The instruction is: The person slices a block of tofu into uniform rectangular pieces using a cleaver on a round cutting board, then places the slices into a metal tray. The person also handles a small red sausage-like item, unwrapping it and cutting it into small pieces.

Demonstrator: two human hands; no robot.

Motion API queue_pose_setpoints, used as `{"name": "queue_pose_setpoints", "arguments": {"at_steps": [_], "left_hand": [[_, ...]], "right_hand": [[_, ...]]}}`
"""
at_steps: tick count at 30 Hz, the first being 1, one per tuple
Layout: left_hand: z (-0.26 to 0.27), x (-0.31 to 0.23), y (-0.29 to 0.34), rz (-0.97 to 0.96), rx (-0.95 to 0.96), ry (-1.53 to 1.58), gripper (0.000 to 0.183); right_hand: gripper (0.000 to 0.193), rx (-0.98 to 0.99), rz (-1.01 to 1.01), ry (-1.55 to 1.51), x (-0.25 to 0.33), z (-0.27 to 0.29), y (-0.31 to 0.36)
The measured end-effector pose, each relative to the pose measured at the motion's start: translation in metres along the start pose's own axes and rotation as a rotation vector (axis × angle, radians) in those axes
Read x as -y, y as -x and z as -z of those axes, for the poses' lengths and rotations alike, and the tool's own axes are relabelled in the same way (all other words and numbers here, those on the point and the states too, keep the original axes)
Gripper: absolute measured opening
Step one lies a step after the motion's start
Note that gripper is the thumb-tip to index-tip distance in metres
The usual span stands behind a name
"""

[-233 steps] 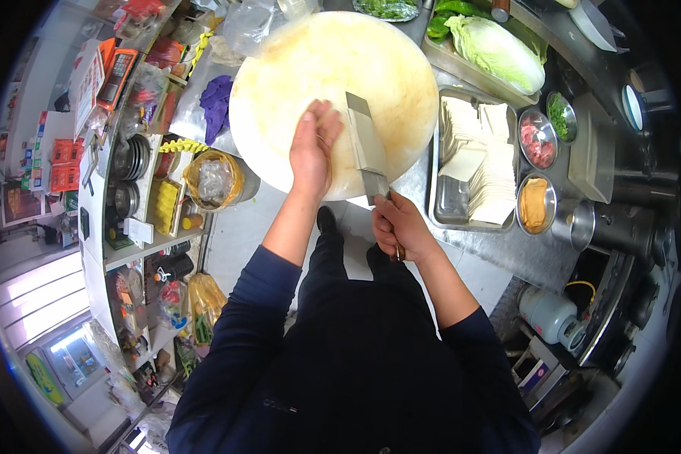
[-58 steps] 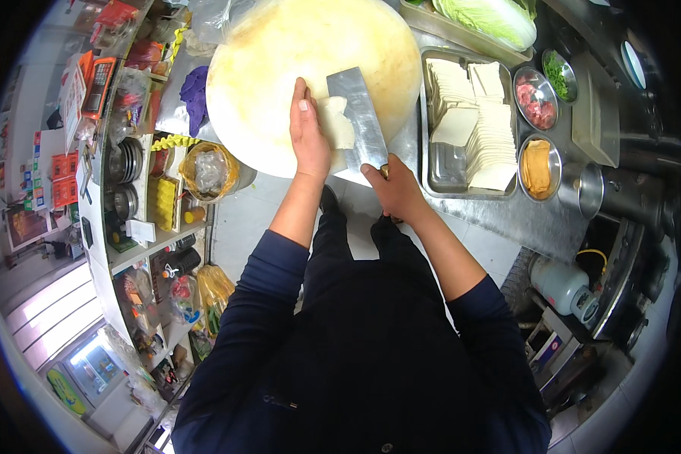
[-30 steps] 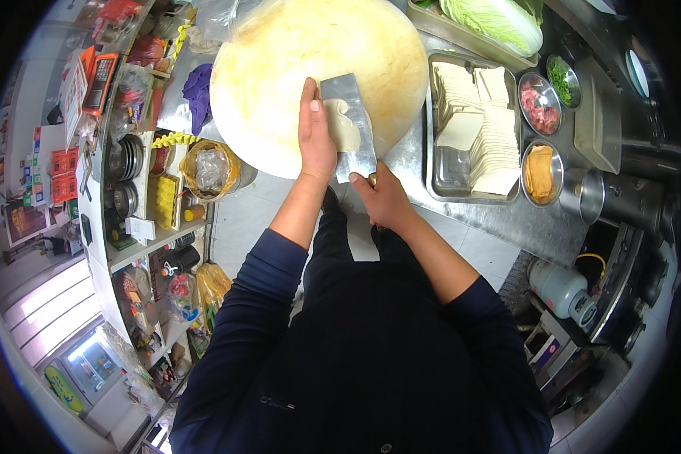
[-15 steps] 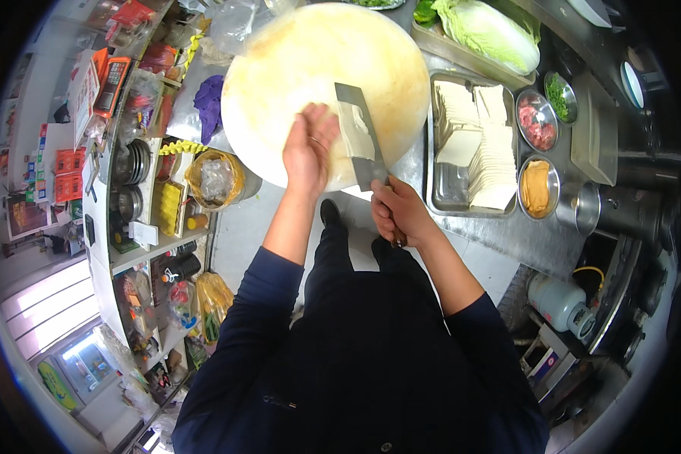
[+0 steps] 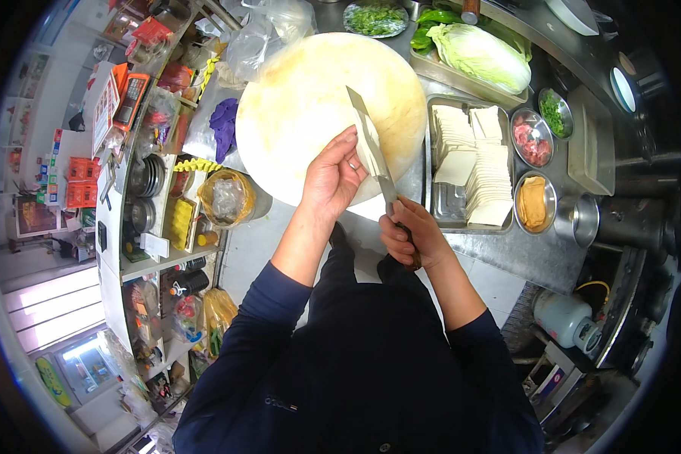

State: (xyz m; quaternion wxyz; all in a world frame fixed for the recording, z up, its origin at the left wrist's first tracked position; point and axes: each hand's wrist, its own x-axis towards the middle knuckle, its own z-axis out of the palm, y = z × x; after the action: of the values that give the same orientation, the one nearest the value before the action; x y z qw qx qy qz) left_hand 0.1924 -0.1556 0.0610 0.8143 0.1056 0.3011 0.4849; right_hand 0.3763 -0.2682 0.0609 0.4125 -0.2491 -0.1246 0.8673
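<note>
My right hand (image 5: 412, 233) is wrapped round the dark handle of a cleaver (image 5: 387, 188) held over the near part of a round, pale chopping block (image 5: 303, 83). The blade is tilted, almost edge-on to me. White slices that look like tofu (image 5: 368, 148) lie against its left face. My left hand (image 5: 333, 175) is right beside them, palm turned up and fingers loosely bent and apart. I cannot tell whether its fingertips touch the slices. To the right, a metal tray (image 5: 448, 203) bears rows of similar white slices (image 5: 488, 185).
Right of the tray stand bowls of pink meat (image 5: 532, 140), chopped greens (image 5: 555, 113) and an orange-brown food (image 5: 535, 203). A Chinese cabbage (image 5: 483, 57) lies in a pan behind. At left are a purple cloth (image 5: 223, 129), a lined bucket (image 5: 227, 198) and crowded shelves (image 5: 147, 265).
The cleaver has turned from showing its broad face to nearly edge-on, the slices still on it. My left hand has come closer to the blade. The whole view has shifted slightly.
</note>
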Motion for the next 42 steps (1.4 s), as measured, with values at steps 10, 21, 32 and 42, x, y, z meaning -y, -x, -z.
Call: {"name": "queue_pose_setpoints", "arguments": {"at_steps": [10, 21, 32, 42], "left_hand": [[-0.025, 0.003, -0.002, 0.102, 0.334, -0.018, 0.038], [-0.062, 0.044, -0.019, 0.113, 0.276, -0.673, 0.014], [-0.058, 0.151, -0.068, -0.176, 0.32, -1.597, 0.019], [-0.054, 0.157, -0.088, -0.691, 0.262, -1.952, 0.022]], "right_hand": [[0.023, 0.03, 0.108, 0.056, 0.012, 0.016, 0.038], [0.021, -0.623, 0.419, 0.251, 0.012, 0.058, 0.127], [0.025, -0.871, 0.576, 0.037, -0.055, 0.107, 0.237], [0.017, -0.822, 0.508, 0.167, -0.062, 0.106, 0.231]]}}
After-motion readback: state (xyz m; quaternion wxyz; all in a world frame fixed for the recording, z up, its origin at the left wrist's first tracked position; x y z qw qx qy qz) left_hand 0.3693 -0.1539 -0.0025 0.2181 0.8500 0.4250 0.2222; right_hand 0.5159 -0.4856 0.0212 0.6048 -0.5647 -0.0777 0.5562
